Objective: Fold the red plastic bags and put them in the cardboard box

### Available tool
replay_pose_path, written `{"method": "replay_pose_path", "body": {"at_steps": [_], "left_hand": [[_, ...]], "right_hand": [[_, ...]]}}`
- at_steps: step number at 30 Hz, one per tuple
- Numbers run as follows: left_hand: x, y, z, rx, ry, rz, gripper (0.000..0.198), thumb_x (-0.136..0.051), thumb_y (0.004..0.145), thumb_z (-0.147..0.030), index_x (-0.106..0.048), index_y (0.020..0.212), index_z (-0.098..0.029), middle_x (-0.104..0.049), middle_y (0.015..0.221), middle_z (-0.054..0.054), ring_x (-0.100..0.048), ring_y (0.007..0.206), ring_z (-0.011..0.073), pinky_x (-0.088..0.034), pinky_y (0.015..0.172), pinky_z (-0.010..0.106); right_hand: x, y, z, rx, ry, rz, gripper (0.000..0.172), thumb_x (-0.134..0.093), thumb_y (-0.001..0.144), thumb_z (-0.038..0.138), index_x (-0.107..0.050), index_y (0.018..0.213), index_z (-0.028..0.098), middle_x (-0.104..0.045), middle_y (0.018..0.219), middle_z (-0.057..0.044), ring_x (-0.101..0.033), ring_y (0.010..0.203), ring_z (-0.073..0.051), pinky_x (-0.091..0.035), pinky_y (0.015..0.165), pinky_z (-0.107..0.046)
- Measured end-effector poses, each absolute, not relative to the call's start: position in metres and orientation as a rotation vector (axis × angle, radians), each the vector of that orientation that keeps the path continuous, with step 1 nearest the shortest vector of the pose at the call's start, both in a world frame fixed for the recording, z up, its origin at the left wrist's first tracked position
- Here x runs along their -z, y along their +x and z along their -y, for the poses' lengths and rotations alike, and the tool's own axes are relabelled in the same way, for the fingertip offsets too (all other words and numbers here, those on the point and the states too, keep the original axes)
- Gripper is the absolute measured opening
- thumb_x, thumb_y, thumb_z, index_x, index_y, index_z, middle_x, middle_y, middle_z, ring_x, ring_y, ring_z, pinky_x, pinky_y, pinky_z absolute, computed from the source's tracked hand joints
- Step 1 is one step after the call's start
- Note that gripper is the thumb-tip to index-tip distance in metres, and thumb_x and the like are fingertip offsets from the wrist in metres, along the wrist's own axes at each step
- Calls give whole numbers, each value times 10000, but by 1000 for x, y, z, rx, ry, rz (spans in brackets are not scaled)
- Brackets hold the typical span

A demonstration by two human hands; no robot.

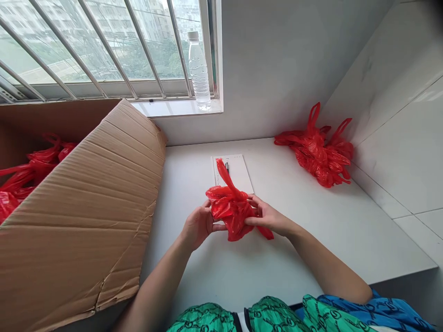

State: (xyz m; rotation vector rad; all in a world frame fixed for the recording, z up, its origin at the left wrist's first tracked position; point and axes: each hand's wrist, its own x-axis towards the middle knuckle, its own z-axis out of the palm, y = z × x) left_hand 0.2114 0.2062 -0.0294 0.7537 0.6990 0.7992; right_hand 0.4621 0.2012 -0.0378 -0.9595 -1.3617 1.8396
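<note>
Between my two hands, above the white table (277, 267), is a bunched red plastic bag (232, 213). One of its handles sticks up and another end hangs down at the right. My left hand (200, 226) holds the bag from the left side, its fingertips partly behind the plastic. From the right, my right hand (268, 216) grips it with thumb in front and fingers along the upper edge. What the bag contains, if anything, is hidden. Just behind it lies a sheet of white paper (242, 173) with a pen (227, 167) on it.
More red plastic bags (320, 152) are heaped in the far right corner against the tiled wall. At left stands a big cardboard box (104, 203) with red bags (38, 166) inside. A clear water bottle (200, 74) stands on the sill of the barred window.
</note>
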Motion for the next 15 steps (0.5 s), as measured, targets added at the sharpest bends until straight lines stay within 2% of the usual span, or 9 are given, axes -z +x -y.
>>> {"method": "replay_pose_path", "body": {"at_steps": [3, 6, 9, 11, 15], "left_hand": [[27, 205, -208, -770, 975, -922, 376, -567, 862, -458, -644, 1094, -173, -687, 1007, 95, -642, 923, 255, -523, 747, 320], [29, 198, -213, -809, 1239, -1242, 300, -669, 808, -382, -648, 1016, -166, -696, 960, 70, -629, 872, 235, -487, 720, 282], [32, 193, -216, -897, 1368, -1421, 344, -644, 794, -289, -602, 1121, -192, -670, 1130, 76, -624, 994, 249, -490, 773, 295], [29, 191, -214, -1070, 1463, -1482, 407, -568, 808, -201, -551, 1214, -211, -607, 1265, 79, -589, 1121, 241, -485, 884, 327], [15, 205, -205, -1428, 1854, -1498, 391, -469, 866, -147, -535, 1243, -228, -575, 1284, 73, -525, 1226, 236, -391, 1072, 400]], "right_hand": [[41, 465, -200, -1560, -1071, 1460, 684, -711, 793, 284, -413, 1406, 328, -515, 1374, -91, -633, 983, -195, -556, 862, -406], [42, 469, -200, -1209, -1202, 1547, 707, -695, 799, 278, -383, 1429, 347, -519, 1375, -85, -627, 940, -180, -528, 914, -422], [40, 474, -201, -953, -1305, 1719, 709, -712, 798, 372, -388, 1429, 375, -477, 1415, -64, -617, 1004, -217, -537, 901, -427], [38, 477, -200, -888, -1331, 1808, 699, -711, 800, 434, -398, 1422, 380, -428, 1460, -54, -602, 1082, -253, -552, 875, -425], [42, 473, -200, -918, -1381, 1842, 731, -716, 795, 459, -375, 1433, 355, -422, 1462, -62, -547, 1213, -290, -512, 968, -456]]}}
